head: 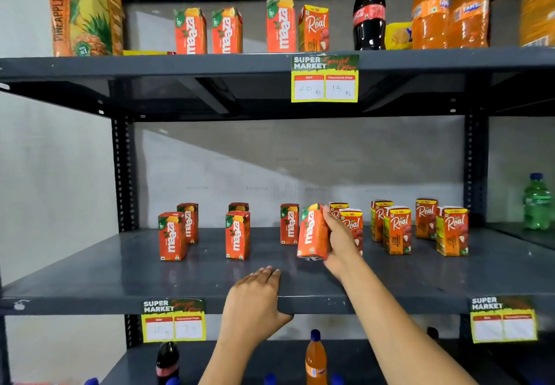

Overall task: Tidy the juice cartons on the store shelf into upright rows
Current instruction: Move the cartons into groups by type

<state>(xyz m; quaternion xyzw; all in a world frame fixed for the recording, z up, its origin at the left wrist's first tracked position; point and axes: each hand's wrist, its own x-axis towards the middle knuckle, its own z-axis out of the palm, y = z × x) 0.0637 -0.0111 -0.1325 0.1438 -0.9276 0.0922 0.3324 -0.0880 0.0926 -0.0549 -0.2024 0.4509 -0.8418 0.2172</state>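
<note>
On the middle shelf (120,270), small red Maaza cartons stand upright in pairs at the left (172,236) and centre (238,234), with another single one (289,224) behind. My right hand (341,242) grips a tilted Maaza carton (312,234), its base just above the shelf. Several Real litchi cartons (398,230) stand upright in rows to the right; one (354,222) is partly hidden behind my right hand. My left hand (255,300) rests flat on the shelf's front edge, thumb hooked under it.
The top shelf (150,64) carries more Maaza and Real cartons, a large pineapple carton (85,9), a cola bottle (368,9) and orange soda bottles. Price tags hang from shelf edges. A green bottle (537,201) stands far right. Bottles stand on the bottom shelf.
</note>
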